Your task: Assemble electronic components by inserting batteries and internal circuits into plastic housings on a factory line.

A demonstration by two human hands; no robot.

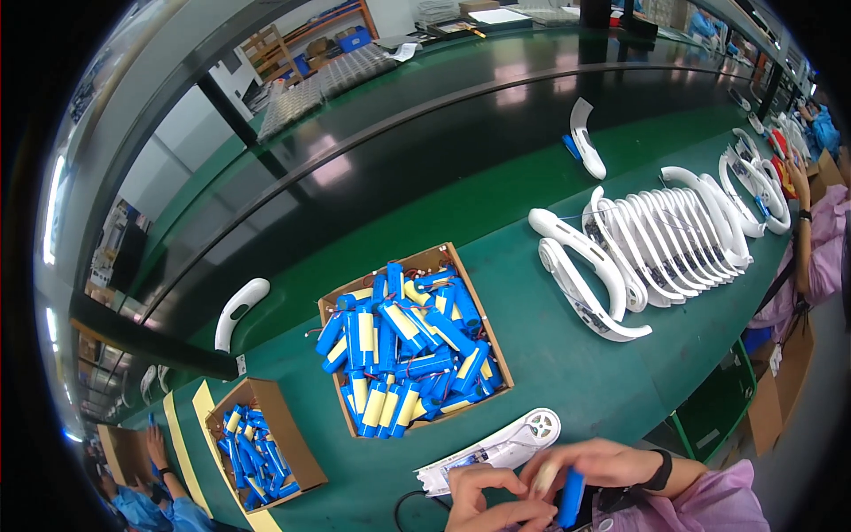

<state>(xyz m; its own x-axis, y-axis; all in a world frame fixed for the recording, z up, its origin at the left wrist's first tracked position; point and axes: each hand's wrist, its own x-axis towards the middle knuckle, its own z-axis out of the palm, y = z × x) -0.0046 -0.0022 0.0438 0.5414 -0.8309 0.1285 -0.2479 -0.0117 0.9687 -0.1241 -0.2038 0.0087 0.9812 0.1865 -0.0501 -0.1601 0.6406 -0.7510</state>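
A blue battery pack (572,498) hangs under my right hand (596,463), whose fingers are closed around its upper part. My left hand (486,498) is beside it, with its fingers curled in a pinch; what they grip, if anything, is hidden. A small cream-coloured piece (543,479) shows between the two hands, too blurred to name. Just beyond my hands lies a white curved housing half (532,432), its inside facing up, with a round spoked end, wires and a circuit board.
Blue battery packs with yellow strips fill a cardboard box (507,368); a smaller box (297,443) stands left. White housings (660,244) sit in a row at right. Single housings (238,312) lie on the green belt (425,213). Co-workers (820,239) are at both sides.
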